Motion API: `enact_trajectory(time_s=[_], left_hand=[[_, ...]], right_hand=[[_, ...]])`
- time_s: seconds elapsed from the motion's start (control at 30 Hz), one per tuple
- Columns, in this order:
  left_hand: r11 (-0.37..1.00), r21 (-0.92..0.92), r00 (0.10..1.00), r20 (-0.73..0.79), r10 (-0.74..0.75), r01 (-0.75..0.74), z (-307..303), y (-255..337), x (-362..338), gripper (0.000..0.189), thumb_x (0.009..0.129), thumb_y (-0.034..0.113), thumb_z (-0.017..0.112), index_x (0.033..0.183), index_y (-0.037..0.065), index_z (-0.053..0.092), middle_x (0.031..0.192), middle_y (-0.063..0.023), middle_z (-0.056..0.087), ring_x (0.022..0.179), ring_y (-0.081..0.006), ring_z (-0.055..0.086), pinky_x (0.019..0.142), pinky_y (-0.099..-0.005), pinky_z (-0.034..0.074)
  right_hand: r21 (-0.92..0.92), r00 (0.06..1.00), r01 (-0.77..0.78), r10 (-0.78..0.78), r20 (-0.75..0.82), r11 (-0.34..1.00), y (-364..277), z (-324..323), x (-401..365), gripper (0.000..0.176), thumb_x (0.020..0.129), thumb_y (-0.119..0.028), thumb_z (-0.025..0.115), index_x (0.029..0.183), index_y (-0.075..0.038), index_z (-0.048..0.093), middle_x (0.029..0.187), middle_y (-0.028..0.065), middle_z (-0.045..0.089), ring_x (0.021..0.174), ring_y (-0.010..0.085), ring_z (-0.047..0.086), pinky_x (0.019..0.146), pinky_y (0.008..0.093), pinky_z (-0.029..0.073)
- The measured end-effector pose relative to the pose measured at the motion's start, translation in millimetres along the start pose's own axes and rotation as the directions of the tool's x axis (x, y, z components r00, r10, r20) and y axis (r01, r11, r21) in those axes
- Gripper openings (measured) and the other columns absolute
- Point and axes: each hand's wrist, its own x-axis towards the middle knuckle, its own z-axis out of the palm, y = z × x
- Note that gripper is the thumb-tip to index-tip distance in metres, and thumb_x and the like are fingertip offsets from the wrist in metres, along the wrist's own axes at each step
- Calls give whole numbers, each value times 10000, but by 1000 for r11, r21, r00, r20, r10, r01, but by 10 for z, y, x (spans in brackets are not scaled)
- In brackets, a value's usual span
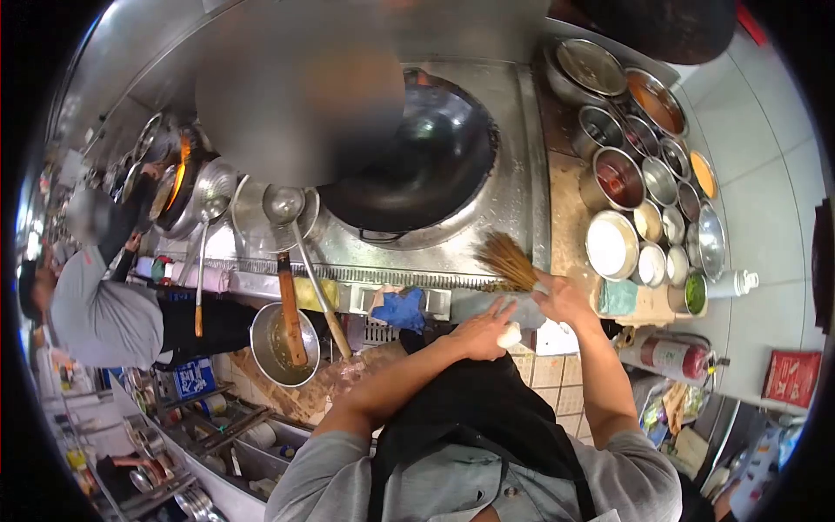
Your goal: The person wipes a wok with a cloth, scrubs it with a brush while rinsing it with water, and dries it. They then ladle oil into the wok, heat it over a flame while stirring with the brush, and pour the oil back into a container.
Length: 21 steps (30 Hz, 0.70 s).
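Note:
At the stove's front edge my right hand [563, 298] is closed round the handle end of a bristle brush [507, 258], whose bristles point up and left. Beside it, my left hand [485, 335] is closed on a small white object [509, 336] that I cannot make out. The large black wok [435, 157] sits on the burner beyond the brush, partly covered by a blurred patch. A blue cloth [399, 311] lies on the front ledge, left of my hands.
Seasoning pots [616, 178] crowd the right counter. Ladles [283, 205] and a metal pot [285, 344] are on the left. Another person [104, 304] works at a flaming pan [178, 178] at far left. A fire extinguisher [670, 357] is at lower right.

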Motion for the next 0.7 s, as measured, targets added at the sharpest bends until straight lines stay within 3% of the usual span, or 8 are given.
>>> enact_trajectory(time_s=[0.03,0.13,0.23,0.3,0.4,0.47,0.63,0.7], left_hand=[[996,-84,972,-237,0,-21,111,-187,-84,947,686,284,756,1463,31,278,1428,-247,403,1188,-402,529,964,-410,471],[890,-444,910,-319,-267,105,-231,-318,-718,702,746,288,756,1332,22,476,1108,-189,647,999,-353,642,850,-379,517],[344,-935,817,-261,-514,-82,-76,-710,-1297,304,814,147,720,1061,-2,623,933,-62,677,812,-145,651,713,-303,521],[211,-950,653,-313,-690,-232,90,-892,-1741,307,801,102,687,1082,3,617,937,-61,663,792,-148,638,701,-297,512],[569,-802,187,-597,-780,-183,95,-800,-2269,348,752,172,695,1040,-14,631,905,-100,668,818,-193,638,760,-318,508],[660,-750,33,-662,-749,-47,429,-1287,-2370,351,767,197,676,1040,-17,623,917,-95,658,842,-187,630,769,-311,499],[321,-899,456,-429,-780,-298,334,-1665,-2319,402,816,242,637,1135,6,570,981,-81,634,909,-207,621,801,-318,490],[42,-874,554,-344,-759,-485,340,-1838,-2207,457,828,324,606,1170,26,550,1042,-117,625,947,-281,624,857,-392,501]], right_hand=[[63,995,-95,97,-38,993,-69,-57,-43,594,849,-286,622,1395,-114,462,1040,289,640,996,422,616,870,457,498],[151,967,-188,210,-145,971,-195,253,-21,638,855,-252,628,1436,-125,400,1026,333,617,957,476,607,842,489,498],[95,949,-190,208,-237,977,-130,928,-19,689,877,-256,606,1486,-142,303,1025,330,590,899,484,608,792,509,504],[18,949,-170,169,-265,985,-122,1090,-20,705,890,-265,592,1503,-151,262,1016,312,576,860,470,615,759,511,511],[64,949,-253,261,-176,965,-234,1028,-61,732,887,-247,598,1513,-151,231,1053,314,542,850,474,609,751,514,510],[45,955,-241,246,-169,969,-292,911,-92,747,884,-239,599,1517,-146,215,1034,304,540,869,466,603,763,515,505],[32,795,149,-101,-598,988,-626,534,-66,343,841,-117,624,1174,-40,595,935,232,574,817,431,590,729,467,492],[120,894,264,-196,-403,957,-678,629,-208,235,842,-119,623,1063,-37,623,887,217,589,819,417,597,745,464,489]])
